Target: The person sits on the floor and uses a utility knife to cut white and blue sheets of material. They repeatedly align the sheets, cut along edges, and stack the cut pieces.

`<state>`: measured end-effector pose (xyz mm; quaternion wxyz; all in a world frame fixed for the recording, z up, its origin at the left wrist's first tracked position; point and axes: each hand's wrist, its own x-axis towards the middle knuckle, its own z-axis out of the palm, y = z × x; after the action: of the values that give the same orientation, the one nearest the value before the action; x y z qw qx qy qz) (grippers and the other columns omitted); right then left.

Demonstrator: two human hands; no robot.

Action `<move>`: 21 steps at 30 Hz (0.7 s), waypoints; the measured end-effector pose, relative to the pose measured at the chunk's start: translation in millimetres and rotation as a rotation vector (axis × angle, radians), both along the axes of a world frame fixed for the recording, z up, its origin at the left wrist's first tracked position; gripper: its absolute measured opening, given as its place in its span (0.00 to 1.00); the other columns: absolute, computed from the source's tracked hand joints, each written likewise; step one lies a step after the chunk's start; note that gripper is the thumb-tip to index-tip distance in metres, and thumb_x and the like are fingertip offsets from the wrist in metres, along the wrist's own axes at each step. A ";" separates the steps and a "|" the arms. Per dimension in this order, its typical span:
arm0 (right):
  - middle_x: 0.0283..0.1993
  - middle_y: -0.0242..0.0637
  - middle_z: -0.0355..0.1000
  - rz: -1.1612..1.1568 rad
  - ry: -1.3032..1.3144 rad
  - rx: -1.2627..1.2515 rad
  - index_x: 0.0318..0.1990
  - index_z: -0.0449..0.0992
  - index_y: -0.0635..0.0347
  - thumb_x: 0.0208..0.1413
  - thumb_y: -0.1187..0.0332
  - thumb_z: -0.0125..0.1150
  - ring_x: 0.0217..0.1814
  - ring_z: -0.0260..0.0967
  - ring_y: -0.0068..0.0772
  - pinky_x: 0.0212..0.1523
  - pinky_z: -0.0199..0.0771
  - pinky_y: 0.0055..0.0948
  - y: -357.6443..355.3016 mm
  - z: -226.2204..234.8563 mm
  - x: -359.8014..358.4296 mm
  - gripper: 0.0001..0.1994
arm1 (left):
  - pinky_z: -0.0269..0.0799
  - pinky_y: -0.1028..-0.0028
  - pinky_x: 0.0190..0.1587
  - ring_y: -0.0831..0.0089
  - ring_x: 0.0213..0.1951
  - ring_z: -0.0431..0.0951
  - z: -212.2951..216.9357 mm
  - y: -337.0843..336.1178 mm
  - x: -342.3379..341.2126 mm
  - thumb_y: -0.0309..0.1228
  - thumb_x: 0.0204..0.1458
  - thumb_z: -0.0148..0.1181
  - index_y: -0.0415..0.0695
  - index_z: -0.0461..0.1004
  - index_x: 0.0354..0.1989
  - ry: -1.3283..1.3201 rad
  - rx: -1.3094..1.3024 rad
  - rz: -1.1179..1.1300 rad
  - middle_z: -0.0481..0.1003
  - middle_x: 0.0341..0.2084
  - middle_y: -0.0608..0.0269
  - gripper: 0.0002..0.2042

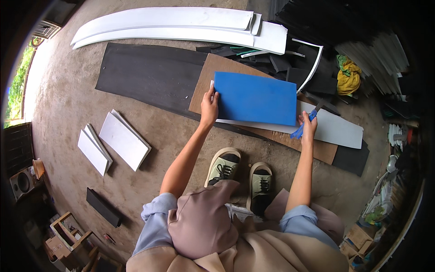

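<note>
A blue rectangular sheet lies on a white sheet, which rests on a brown board on the floor. My left hand grips the blue sheet's left edge, thumb on top. My right hand sits at the sheet's lower right corner and holds a blue-handled utility knife, its blade end pointing up and right along the sheet's right edge.
A long black mat lies under the brown board. Curved white panels lie beyond it. Two stacks of white sheets sit to the left. Black offcuts and a yellow cloth are at the upper right. My shoes are below.
</note>
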<state>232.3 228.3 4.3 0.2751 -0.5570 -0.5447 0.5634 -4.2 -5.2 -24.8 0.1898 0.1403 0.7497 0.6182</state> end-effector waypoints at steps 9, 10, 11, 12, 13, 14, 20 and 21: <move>0.26 0.30 0.66 0.182 -0.332 0.416 0.32 0.66 0.64 0.42 0.69 0.62 0.28 0.63 0.22 0.33 0.63 0.23 -7.3 -32.7 -8.2 0.13 | 0.68 0.71 0.37 0.67 0.32 0.74 11.6 -21.4 -26.9 0.23 0.38 0.57 0.45 0.72 0.42 0.177 -0.322 -0.251 0.71 0.30 0.55 0.18; 0.26 0.30 0.66 0.190 -0.331 0.414 0.32 0.66 0.64 0.41 0.69 0.62 0.28 0.63 0.22 0.33 0.63 0.23 -10.1 -32.2 -11.3 0.13 | 0.68 0.72 0.38 0.67 0.33 0.74 13.0 -23.1 -28.0 0.23 0.38 0.57 0.45 0.72 0.42 0.183 -0.310 -0.247 0.72 0.30 0.56 0.18; 0.26 0.30 0.65 0.196 -0.332 0.419 0.31 0.66 0.64 0.41 0.70 0.63 0.28 0.63 0.22 0.33 0.63 0.23 -10.1 -31.3 -12.9 0.13 | 0.68 0.72 0.38 0.67 0.33 0.74 14.5 -22.2 -28.5 0.22 0.38 0.58 0.45 0.72 0.42 0.189 -0.293 -0.242 0.72 0.30 0.56 0.18; 0.26 0.30 0.65 0.203 -0.334 0.423 0.31 0.66 0.64 0.40 0.71 0.63 0.28 0.63 0.22 0.33 0.63 0.22 -10.9 -30.7 -14.3 0.13 | 0.69 0.72 0.38 0.68 0.34 0.74 16.1 -22.3 -29.2 0.22 0.37 0.58 0.45 0.72 0.41 0.194 -0.276 -0.237 0.72 0.30 0.57 0.18; 0.26 0.30 0.65 0.207 -0.317 0.398 0.31 0.66 0.64 0.40 0.71 0.63 0.28 0.63 0.22 0.32 0.63 0.23 -12.5 -30.4 -15.1 0.13 | 0.69 0.72 0.39 0.68 0.34 0.75 17.3 -24.0 -29.7 0.22 0.37 0.58 0.45 0.72 0.41 0.189 -0.269 -0.226 0.72 0.31 0.57 0.18; 0.26 0.30 0.65 0.212 -0.301 0.375 0.31 0.65 0.64 0.39 0.72 0.64 0.28 0.63 0.22 0.32 0.63 0.23 -13.2 -30.7 -14.6 0.13 | 0.69 0.72 0.39 0.68 0.34 0.75 17.2 -25.7 -29.7 0.21 0.37 0.58 0.45 0.72 0.41 0.185 -0.260 -0.214 0.72 0.32 0.57 0.18; 0.27 0.31 0.65 0.232 -0.256 0.332 0.31 0.65 0.63 0.39 0.73 0.64 0.28 0.62 0.22 0.32 0.63 0.23 -20.2 -32.3 -10.3 0.13 | 0.69 0.73 0.39 0.69 0.35 0.75 19.1 -29.5 -26.8 0.19 0.36 0.57 0.43 0.73 0.39 0.179 -0.260 -0.159 0.72 0.35 0.56 0.17; 0.27 0.31 0.65 0.234 -0.256 0.329 0.31 0.65 0.63 0.39 0.73 0.64 0.28 0.62 0.22 0.32 0.63 0.23 -21.7 -32.5 -9.8 0.13 | 0.70 0.73 0.38 0.69 0.35 0.75 19.7 -29.8 -26.2 0.19 0.36 0.57 0.43 0.73 0.39 0.196 -0.274 -0.150 0.72 0.35 0.56 0.17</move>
<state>222.5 206.6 -28.2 0.2234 -0.5046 -0.7206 0.4198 -30.5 -35.0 -5.1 0.1787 0.2282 0.8294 0.4776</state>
